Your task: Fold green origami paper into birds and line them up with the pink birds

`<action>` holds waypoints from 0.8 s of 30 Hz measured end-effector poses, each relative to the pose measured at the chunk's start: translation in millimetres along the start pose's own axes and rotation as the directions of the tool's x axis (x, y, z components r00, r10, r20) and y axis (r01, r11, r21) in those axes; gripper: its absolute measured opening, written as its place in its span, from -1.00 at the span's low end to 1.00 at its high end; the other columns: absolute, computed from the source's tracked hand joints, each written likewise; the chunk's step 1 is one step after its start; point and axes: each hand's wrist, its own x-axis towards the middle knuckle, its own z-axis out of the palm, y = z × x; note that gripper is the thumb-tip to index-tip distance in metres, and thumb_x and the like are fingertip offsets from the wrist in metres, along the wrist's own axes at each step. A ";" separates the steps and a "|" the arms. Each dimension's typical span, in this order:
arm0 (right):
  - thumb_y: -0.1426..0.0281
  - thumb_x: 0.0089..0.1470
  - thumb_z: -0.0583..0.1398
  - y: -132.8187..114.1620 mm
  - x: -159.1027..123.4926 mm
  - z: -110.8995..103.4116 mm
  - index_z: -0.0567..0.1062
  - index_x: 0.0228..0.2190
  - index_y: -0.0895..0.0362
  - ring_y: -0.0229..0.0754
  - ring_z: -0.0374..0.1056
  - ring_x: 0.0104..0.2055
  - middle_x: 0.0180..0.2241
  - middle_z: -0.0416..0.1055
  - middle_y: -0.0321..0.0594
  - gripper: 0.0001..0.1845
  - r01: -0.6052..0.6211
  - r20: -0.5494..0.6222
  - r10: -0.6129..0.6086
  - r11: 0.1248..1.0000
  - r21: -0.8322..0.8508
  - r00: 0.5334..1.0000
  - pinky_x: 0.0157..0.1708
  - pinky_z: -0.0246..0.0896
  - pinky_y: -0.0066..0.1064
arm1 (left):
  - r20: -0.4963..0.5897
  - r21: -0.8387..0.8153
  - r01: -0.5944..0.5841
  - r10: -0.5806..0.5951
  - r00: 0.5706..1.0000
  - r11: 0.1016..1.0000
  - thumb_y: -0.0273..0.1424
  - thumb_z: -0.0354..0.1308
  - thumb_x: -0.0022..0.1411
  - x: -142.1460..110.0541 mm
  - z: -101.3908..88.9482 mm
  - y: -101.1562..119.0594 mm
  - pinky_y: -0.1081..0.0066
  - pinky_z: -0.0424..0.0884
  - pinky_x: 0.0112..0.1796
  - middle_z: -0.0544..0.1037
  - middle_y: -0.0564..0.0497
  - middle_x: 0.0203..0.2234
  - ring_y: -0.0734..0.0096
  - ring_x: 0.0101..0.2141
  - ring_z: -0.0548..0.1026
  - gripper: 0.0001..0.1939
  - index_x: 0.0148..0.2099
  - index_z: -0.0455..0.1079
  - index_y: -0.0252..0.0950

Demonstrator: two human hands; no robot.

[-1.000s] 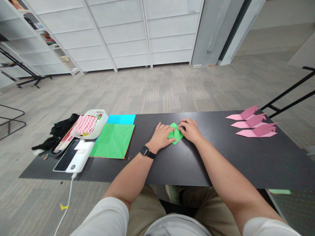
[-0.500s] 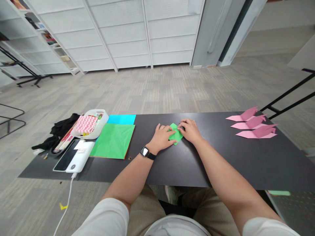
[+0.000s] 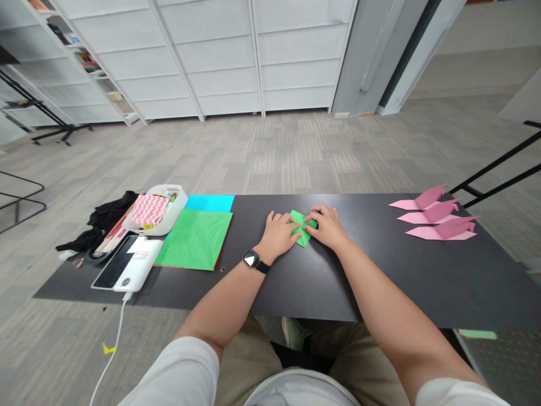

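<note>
A small folded piece of green origami paper (image 3: pixel 302 239) lies on the dark table (image 3: pixel 321 287), between my two hands. My left hand (image 3: pixel 279 234) holds its left side down, with the thumb and a finger on the paper and a black smartwatch (image 3: pixel 251 259) on the wrist. On the right side, my right hand (image 3: pixel 327 226) grips the paper's edge with bent fingers. Parts of the folds are hidden under my fingertips.
Three pink paper cranes (image 3: pixel 442 229) stand in a row at the right. To the left lie stacked green sheets (image 3: pixel 194 239), a blue sheet (image 3: pixel 211 203), a white basket (image 3: pixel 180 204), and a white power bank (image 3: pixel 139 262) with a cable beside a phone (image 3: pixel 114 265).
The green paper has turned slightly under my fingers, and its visible folds look different. My right fingers have shifted a little inward over it. The view has tilted slightly.
</note>
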 end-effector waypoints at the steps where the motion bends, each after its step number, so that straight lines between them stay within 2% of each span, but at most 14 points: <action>1: 0.23 0.14 0.37 0.3 -0.4 0.8 0.64 -0.21 -0.07 0.21 0.28 0.27 0.11 0.39 -0.10 -0.84 -0.014 0.004 0.014 1.000 -0.009 1.000 0.37 -0.15 0.51 | 0.001 0.001 0.001 -0.001 1.000 1.000 -0.12 0.23 0.45 0.4 0.6 -0.3 -0.22 0.01 0.40 0.54 -0.04 0.04 0.05 0.10 0.43 -0.69 0.14 0.61 -0.02; 6: 0.18 0.13 0.39 1.5 0.0 2.0 0.64 -0.06 -0.11 0.24 0.26 0.29 0.16 0.38 -0.08 -0.69 -0.092 0.022 0.093 0.994 -0.059 0.995 0.36 -0.19 0.54 | 0.012 0.018 -0.018 0.017 1.000 1.000 -0.12 0.25 0.43 1.3 0.6 -0.9 -0.17 0.06 0.39 0.54 -0.04 0.07 0.07 0.09 0.43 -0.70 0.11 0.62 -0.05; 9: 0.18 0.14 0.38 0.8 0.5 -0.4 0.65 -0.03 -0.10 0.25 0.25 0.31 0.18 0.38 -0.08 -0.66 -0.108 0.034 0.111 0.992 -0.070 0.993 0.38 -0.21 0.52 | 0.018 0.026 -0.059 0.058 0.998 0.998 -0.16 0.22 0.45 1.5 -0.9 -1.1 -0.11 0.11 0.37 0.52 -0.05 0.18 0.07 0.13 0.42 -0.70 0.12 0.62 -0.07; 12: 0.22 0.17 0.35 0.8 1.4 -3.8 0.66 -0.05 -0.08 0.20 0.28 0.29 0.17 0.40 -0.07 -0.71 -0.111 -0.008 0.111 0.993 -0.030 0.994 0.40 -0.17 0.44 | 0.026 0.032 -0.116 0.115 0.993 0.993 -0.20 0.20 0.47 2.1 -1.9 -1.3 -0.06 0.15 0.35 0.49 -0.03 0.27 0.07 0.15 0.41 -0.69 0.16 0.60 -0.10; 15: 0.25 0.20 0.33 0.9 3.2 -5.1 0.68 -0.12 -0.07 0.16 0.32 0.26 0.14 0.42 -0.08 -0.80 -0.101 -0.051 0.102 0.995 0.014 0.993 0.40 -0.11 0.38 | 0.051 0.019 -0.122 0.121 0.991 0.992 -0.21 0.18 0.48 3.0 -2.5 -0.6 -0.08 0.13 0.36 0.54 0.00 0.24 0.07 0.13 0.42 -0.68 0.19 0.58 -0.10; 20: 0.26 0.19 0.33 -0.1 6.2 1.3 0.68 -0.22 -0.05 0.16 0.32 0.22 0.08 0.42 -0.11 -0.87 -0.095 -0.048 0.095 0.995 -0.003 0.994 0.39 -0.14 0.42 | 0.068 -0.017 -0.083 0.084 0.994 0.996 -0.21 0.15 0.50 3.3 -3.1 0.0 -0.09 0.11 0.36 0.55 0.03 0.26 0.07 0.12 0.42 -0.66 0.21 0.56 -0.08; 24: 0.25 0.18 0.34 1.0 6.2 4.5 0.68 -0.21 -0.06 0.18 0.31 0.23 0.09 0.41 -0.11 -0.86 -0.106 -0.032 0.105 0.994 -0.031 0.994 0.38 -0.16 0.46 | 0.059 -0.032 -0.073 0.075 0.995 0.997 -0.19 0.14 0.51 2.6 -2.0 -2.8 -0.13 0.10 0.36 0.55 0.04 0.26 0.07 0.12 0.42 -0.67 0.20 0.57 -0.05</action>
